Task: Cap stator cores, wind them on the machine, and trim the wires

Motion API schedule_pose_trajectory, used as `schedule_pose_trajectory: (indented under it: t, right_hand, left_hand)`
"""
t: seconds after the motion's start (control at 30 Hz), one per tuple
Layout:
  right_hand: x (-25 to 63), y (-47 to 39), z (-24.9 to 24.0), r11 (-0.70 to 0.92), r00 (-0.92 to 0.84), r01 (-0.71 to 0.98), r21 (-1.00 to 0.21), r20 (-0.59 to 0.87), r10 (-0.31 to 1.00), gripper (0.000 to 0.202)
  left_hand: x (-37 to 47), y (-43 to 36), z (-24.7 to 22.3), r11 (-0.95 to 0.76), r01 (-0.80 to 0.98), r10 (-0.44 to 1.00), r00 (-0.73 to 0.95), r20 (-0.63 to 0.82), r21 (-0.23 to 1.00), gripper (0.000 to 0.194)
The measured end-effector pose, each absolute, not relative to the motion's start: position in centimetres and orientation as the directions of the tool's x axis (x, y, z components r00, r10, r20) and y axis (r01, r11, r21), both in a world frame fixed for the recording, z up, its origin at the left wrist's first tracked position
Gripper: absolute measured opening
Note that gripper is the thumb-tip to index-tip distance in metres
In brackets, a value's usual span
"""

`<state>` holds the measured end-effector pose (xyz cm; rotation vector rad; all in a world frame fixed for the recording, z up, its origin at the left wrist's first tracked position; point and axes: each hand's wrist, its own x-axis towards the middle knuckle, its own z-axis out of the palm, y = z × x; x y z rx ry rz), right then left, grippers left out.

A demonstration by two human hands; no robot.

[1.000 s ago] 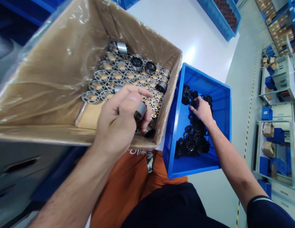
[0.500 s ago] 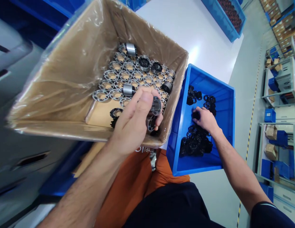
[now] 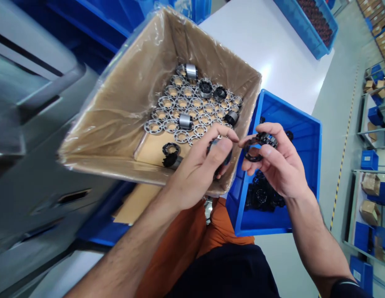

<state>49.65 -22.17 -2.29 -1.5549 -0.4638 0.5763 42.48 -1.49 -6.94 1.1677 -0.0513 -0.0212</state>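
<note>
My left hand (image 3: 205, 165), over the near right corner of the lined carton, is closed around a stator core (image 3: 220, 154) that its fingers partly cover. My right hand (image 3: 282, 159) pinches black plastic toothed rings (image 3: 261, 142) between thumb and fingers, just right of the left hand and above the blue bin. Exactly how many rings it holds I cannot tell. Rows of bare metal stator cores (image 3: 181, 102) stand in the carton. Several cores with black end pieces, such as one lying on its side (image 3: 185, 121), rest on top of them.
The carton (image 3: 118, 124) has a clear plastic liner. Beside it, the blue bin (image 3: 310, 165) holds a heap of black rings (image 3: 262, 194). A light-blue tray (image 3: 323, 49) of small reddish-brown parts sits on the white table (image 3: 242, 37). Shelves with boxes (image 3: 371, 184) stand at far right.
My right hand has risen from the blue bin with black rings and come close to my left hand. The left hand has turned the core. The whole view has shifted.
</note>
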Motion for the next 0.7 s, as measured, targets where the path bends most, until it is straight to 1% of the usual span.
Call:
schedule_pose_trajectory:
  t: [0.07,0.13,0.2,0.27,0.33,0.4,0.47,0.57,0.63,0.7]
  right_hand:
    - [49.4,-20.5,-2.4,-0.062,0.795,-0.003,-0.998,-0.040,0.605,0.041]
    - [49.2,-19.4,-2.6,-0.110,0.838,0.118,-0.987,0.039,0.544,0.031]
    - [49.1,-18.9,-2.6,-0.173,0.867,0.269,-0.947,0.160,0.472,0.021]
    - [49.0,-18.7,-2.5,-0.198,0.858,0.394,-0.898,0.282,0.429,0.013]
    - [49.0,-18.7,-2.4,-0.189,0.835,0.468,-0.863,0.362,0.415,0.014]
    - [48.9,-18.9,-2.4,-0.181,0.822,0.491,-0.852,0.384,0.421,0.016]
    - [49.0,-19.2,-2.4,-0.162,0.815,0.488,-0.858,0.380,0.438,0.014]
    - [49.2,-19.5,-2.8,-0.126,0.803,0.489,-0.863,0.389,0.452,0.010]
    - [49.5,-19.7,-3.0,-0.130,0.796,0.504,-0.854,0.401,0.453,0.008]
    - [49.7,-19.8,-3.3,-0.135,0.788,0.501,-0.855,0.386,0.479,0.006]
  left_hand:
    - [42.4,-1.5,-6.9,0.407,-0.006,-0.045,0.999,0.026,0.913,0.035]
    - [42.5,-1.4,-6.7,0.413,-0.009,-0.033,0.999,0.025,0.911,0.035]
    - [42.7,-1.3,-6.2,0.362,-0.042,-0.003,0.999,0.046,0.931,0.038]
    - [42.8,-1.2,-5.6,0.284,-0.087,0.023,0.996,0.084,0.955,0.038]
    - [42.8,-1.1,-5.3,0.252,-0.110,0.022,0.994,0.108,0.961,0.035]
    - [42.6,-1.0,-5.4,0.259,-0.108,0.005,0.994,0.110,0.960,0.035]
    - [42.2,-1.1,-5.7,0.303,-0.087,-0.023,0.995,0.099,0.949,0.035]
    - [41.7,-1.2,-6.3,0.400,0.007,-0.059,0.998,0.019,0.917,0.035]
    - [41.5,-1.4,-6.4,0.431,0.073,-0.079,0.996,-0.043,0.900,0.039]
    - [41.5,-1.5,-6.3,0.449,0.100,-0.092,0.994,-0.065,0.888,0.040]
